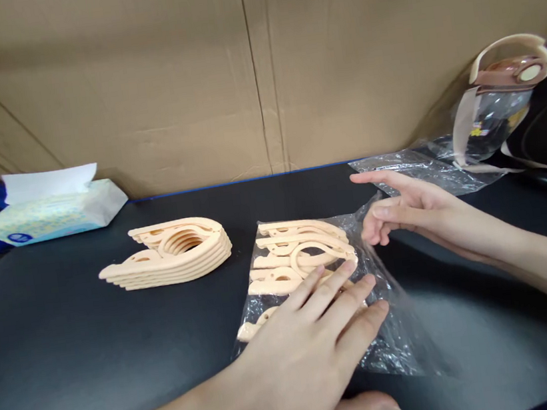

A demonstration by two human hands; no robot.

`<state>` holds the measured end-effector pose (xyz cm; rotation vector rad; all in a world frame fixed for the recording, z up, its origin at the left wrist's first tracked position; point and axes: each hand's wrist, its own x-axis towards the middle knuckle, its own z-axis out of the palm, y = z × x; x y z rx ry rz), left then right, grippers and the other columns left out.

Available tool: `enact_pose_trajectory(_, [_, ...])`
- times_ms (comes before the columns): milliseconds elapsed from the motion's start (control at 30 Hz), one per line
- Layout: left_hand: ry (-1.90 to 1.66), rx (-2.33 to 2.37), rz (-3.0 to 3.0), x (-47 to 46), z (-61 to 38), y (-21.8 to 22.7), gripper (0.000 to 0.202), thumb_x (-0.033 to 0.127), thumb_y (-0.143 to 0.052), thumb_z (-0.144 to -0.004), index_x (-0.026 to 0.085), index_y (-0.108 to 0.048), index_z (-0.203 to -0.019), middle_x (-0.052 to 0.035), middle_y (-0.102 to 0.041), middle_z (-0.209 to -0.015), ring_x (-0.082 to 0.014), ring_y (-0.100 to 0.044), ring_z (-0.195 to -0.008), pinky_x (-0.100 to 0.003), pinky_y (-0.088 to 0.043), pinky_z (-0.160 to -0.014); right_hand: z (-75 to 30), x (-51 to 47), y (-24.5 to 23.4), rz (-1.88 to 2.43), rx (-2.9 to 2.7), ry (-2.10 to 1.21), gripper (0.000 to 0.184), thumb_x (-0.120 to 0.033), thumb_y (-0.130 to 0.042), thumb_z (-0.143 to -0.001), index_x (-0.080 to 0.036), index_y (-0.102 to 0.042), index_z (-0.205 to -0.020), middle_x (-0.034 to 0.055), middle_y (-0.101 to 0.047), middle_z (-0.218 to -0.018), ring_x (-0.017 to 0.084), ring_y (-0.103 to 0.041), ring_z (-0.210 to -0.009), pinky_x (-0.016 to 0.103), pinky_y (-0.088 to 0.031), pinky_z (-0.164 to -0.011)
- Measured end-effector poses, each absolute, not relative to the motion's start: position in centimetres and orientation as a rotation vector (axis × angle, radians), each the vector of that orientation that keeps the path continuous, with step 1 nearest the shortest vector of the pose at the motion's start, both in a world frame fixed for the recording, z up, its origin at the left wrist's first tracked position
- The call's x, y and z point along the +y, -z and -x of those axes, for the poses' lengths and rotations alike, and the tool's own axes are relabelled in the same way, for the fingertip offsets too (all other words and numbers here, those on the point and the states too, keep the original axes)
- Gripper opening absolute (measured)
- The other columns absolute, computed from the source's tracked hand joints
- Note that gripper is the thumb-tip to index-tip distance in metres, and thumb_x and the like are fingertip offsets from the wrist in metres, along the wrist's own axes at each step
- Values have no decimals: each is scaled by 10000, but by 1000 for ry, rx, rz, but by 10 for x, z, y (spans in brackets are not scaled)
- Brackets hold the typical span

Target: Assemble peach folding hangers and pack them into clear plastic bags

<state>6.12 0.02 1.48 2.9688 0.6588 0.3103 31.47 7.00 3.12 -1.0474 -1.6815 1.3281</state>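
Observation:
A clear plastic bag (397,343) lies on the black tabletop with several beige folding hangers (303,241) inside. My left hand (316,340) rests flat across the bag and its hangers, fingers stretched out. It covers part of the lower hangers. At the bag's right edge is my right hand (404,204), its index finger extended and its thumb pressed towards the curled fingers. The bag's upper right edge runs to those fingers and appears pinched there. Left of the bag, a neat stack of beige folding hangers (175,265) sits untouched by either hand.
A tissue pack (63,212) stands at the back left. Another clear plastic bag (415,169) lies at the back right, beside a transparent water bottle (498,115) with a handled lid. A cardboard wall (177,83) rises behind the black table (97,362).

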Motion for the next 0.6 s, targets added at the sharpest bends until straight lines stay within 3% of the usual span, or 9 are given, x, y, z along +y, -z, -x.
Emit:
enact_pose_trajectory(100, [-392, 620, -2951, -1, -58, -16, 617, 527, -491, -1066, 68, -561, -1472, -175, -526, -1581, -369, -408, -1524, -538, -319, -1275, -317, 70, -25, 945, -1833, -1293, 606, -403, -697, -956, -277, -442, -1492, 72, -807, -1035, 245, -757, -1005, 476, -583, -966])
enact_pose_trajectory(200, [-543, 573, -2871, -2, -54, -17, 443, 418, -500, -1078, 88, -646, -1336, -154, -666, -1427, -305, -554, -1402, -488, -344, -1273, -318, 68, -19, 906, -1973, -1238, 630, -379, -738, -941, -302, -441, -1491, 80, -790, -1160, 258, -724, -1161, 547, -501, -1118])
enact_pose_trajectory(300, [-725, 610, -2785, -4, -53, -16, 252, 300, -488, -1079, 145, -686, -1101, -107, -746, -1160, -234, -668, -1155, -364, -519, -1108, -315, 64, -17, 907, -2037, -1209, 626, -375, -748, -945, -304, -441, -1486, 81, -766, -1255, 255, -679, -1269, 537, -455, -1179])
enact_pose_trajectory(400, [-989, 631, -2854, -6, -52, -12, 126, 164, -503, -1036, 180, -624, -1002, -76, -746, -1050, -195, -686, -1019, -283, -562, -964, -311, 58, -16, 888, -2113, -1139, 699, -358, -731, -962, -333, -354, -1550, 65, -720, -1371, 238, -616, -1365, 506, -427, -1210])
enact_pose_trajectory(500, [-1134, 661, -2908, -6, -52, -6, 166, 86, -535, -993, 187, -595, -1109, -53, -751, -1112, -183, -662, -1139, -271, -498, -1070, -308, 54, -15, 877, -2263, -963, 749, -375, -708, -980, -342, -288, -1599, 65, -646, -1484, 236, -534, -1449, 509, -366, -1252])
enact_pose_trajectory(600, [-1079, 670, -2930, -4, -52, -4, 204, 137, -489, -1056, 191, -615, -1207, -55, -731, -1257, -202, -566, -1338, -304, -425, -1164, -304, 52, -13, 858, -2416, -771, 654, -381, -622, -1030, -299, -316, -1602, 81, -528, -1605, 229, -439, -1520, 475, -355, -1265])
